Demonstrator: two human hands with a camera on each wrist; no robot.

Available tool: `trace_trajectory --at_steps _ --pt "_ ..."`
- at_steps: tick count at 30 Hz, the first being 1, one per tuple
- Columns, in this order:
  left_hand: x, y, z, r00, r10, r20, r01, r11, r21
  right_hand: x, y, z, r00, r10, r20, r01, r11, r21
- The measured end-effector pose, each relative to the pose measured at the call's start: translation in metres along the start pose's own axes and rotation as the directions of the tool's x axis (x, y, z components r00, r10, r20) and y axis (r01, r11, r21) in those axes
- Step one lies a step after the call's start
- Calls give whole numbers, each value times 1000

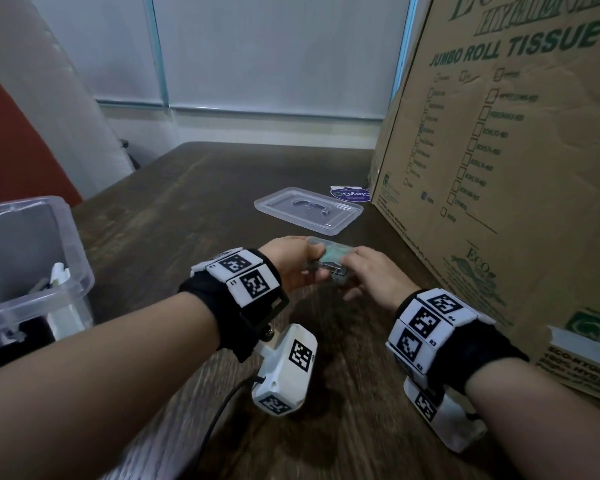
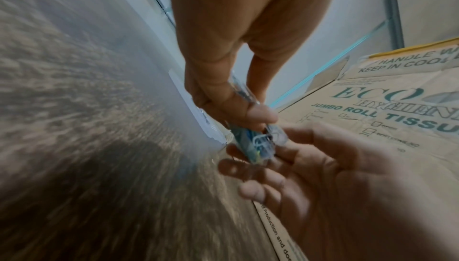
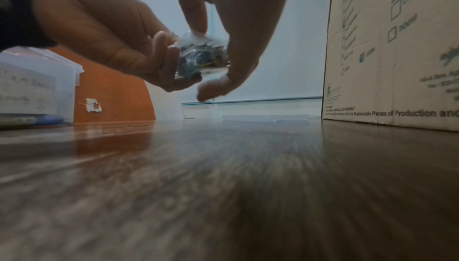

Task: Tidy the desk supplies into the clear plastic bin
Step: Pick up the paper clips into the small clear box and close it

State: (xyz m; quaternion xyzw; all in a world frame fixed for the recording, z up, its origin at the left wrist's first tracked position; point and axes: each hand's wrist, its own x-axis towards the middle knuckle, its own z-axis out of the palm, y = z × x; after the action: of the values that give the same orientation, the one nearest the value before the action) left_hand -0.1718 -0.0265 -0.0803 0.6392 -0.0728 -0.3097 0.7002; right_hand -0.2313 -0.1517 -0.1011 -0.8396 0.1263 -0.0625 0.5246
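A small clear case of coloured paper clips (image 1: 330,260) is held just above the dark wooden desk, between both hands. My left hand (image 1: 307,263) grips its left end, thumb on top and fingers below (image 2: 258,116). My right hand (image 1: 352,268) holds the right end, with fingers curled under it (image 2: 250,159) and the thumb down its side (image 3: 223,80). In the right wrist view the case (image 3: 201,57) shows between the two hands. The clear plastic bin (image 1: 66,292) stands at the desk's left edge with several supplies inside, partly hidden by its wall.
The bin's clear lid (image 1: 309,209) lies flat on the desk beyond the hands, a round blue sticker (image 1: 349,195) behind it. A tall cardboard tissue carton (image 1: 499,168) walls off the right side. Bare desk (image 1: 194,209) lies between hands and bin.
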Motion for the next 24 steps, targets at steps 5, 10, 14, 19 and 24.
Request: trace_trajectory --at_steps 5,10,14,19,24 --pt "-6 0 -7 996 -14 93 0 988 152 0 -2 -2 999 1 -32 4 989 147" --pt "-3 -2 -14 990 91 110 -136 842 523 0 -3 0 997 26 -72 -15 989 147" --pt "-2 -1 -13 975 184 122 -219 742 633 -1 -4 -1 999 21 -48 -14 988 156" --pt "0 -5 -6 945 327 3 -203 579 790 -9 -10 4 998 -18 55 2 961 277" --pt "-1 -7 -2 929 360 87 -220 347 912 -11 -11 6 997 -13 79 -10 957 291"
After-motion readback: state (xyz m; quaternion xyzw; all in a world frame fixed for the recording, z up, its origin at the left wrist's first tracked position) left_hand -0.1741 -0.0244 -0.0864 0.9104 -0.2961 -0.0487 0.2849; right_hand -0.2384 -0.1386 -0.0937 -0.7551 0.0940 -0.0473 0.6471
